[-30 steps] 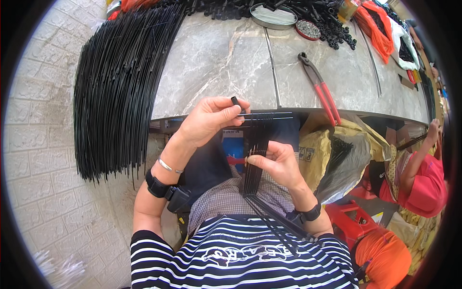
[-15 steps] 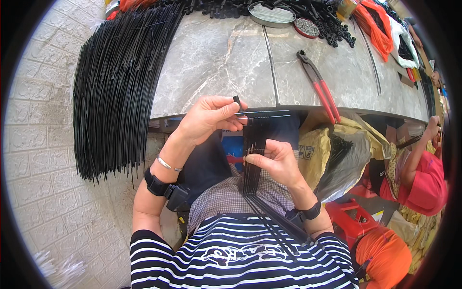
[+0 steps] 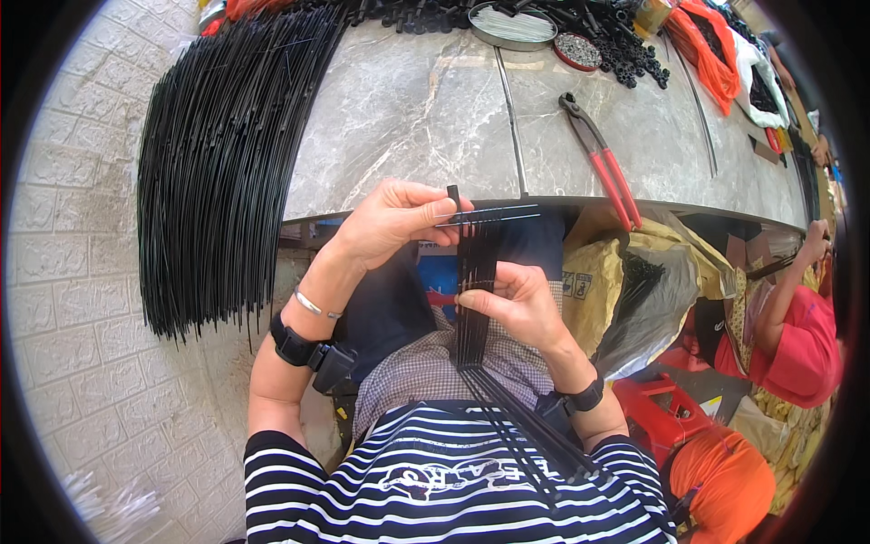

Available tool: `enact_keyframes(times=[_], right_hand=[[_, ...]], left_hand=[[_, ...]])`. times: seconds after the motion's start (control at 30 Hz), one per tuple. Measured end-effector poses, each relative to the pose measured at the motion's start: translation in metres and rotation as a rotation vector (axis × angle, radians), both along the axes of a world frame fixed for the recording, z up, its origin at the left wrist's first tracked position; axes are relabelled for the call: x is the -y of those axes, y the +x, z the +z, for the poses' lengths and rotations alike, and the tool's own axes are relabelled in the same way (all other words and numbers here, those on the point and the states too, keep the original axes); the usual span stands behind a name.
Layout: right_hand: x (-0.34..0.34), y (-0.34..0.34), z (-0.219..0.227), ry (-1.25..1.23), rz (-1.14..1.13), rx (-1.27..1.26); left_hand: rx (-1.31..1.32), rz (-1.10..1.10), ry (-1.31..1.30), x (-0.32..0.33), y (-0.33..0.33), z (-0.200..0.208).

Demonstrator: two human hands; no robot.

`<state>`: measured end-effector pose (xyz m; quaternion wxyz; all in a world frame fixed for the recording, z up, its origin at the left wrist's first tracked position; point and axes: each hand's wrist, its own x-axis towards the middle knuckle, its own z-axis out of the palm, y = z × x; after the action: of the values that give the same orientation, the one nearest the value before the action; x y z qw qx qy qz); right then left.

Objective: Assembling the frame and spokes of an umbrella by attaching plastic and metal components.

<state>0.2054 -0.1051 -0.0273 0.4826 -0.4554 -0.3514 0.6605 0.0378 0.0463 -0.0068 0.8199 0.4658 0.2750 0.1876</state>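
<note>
My left hand [image 3: 390,222] is closed at the table's front edge, thumb and fingers pinching the upper end of a black strip. Thin dark rods [image 3: 515,214] cross the strips just right of those fingertips. My right hand [image 3: 518,304] pinches the right side of a flat row of black strips [image 3: 473,335], lower down over my lap. Several crosspieces run through this row between the two hands. Below, the strips narrow together, then fan out as loose tails [image 3: 526,426] across my striped shirt. How the rods pass between the strips is too fine to make out.
A thick pile of long black rods [image 3: 227,181] hangs over the table's left end. Red-handled pincers [image 3: 598,159] lie on the grey table [image 3: 408,109]. Behind are a round tin [image 3: 512,41] and black parts [image 3: 625,63]. A yellow sack [image 3: 589,299] and another person [image 3: 797,335] are right.
The strip end at my left fingertips has shifted slightly right and now stands in line with the row. The crossing rods have moved a little left and tilted. My right hand stays nearly in place.
</note>
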Motion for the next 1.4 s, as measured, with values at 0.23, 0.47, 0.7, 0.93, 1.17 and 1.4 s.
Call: enact_keyframes(times=[0.23, 0.47, 0.7, 0.93, 1.17, 1.4], right_hand=[[-0.001, 0.000, 0.000, 0.000, 0.002, 0.012], [-0.002, -0.001, 0.002, -0.030, -0.001, 0.057], [0.001, -0.005, 0.007, -0.033, -0.040, 0.068], [0.005, -0.008, 0.009, -0.010, -0.042, 0.049], [0.005, -0.007, 0.007, 0.018, -0.010, 0.069], [0.001, -0.001, 0.009, -0.053, 0.072, -0.021]], left_hand=[[-0.011, -0.012, 0.016, 0.000, -0.001, 0.001], [-0.074, -0.036, 0.106, 0.004, -0.001, 0.013], [-0.083, -0.047, 0.276, 0.017, 0.001, 0.025], [-0.099, -0.006, 0.327, 0.026, 0.000, 0.026], [-0.100, 0.061, 0.376, 0.032, -0.003, 0.022], [-0.054, 0.000, 0.397, 0.036, -0.008, 0.025]])
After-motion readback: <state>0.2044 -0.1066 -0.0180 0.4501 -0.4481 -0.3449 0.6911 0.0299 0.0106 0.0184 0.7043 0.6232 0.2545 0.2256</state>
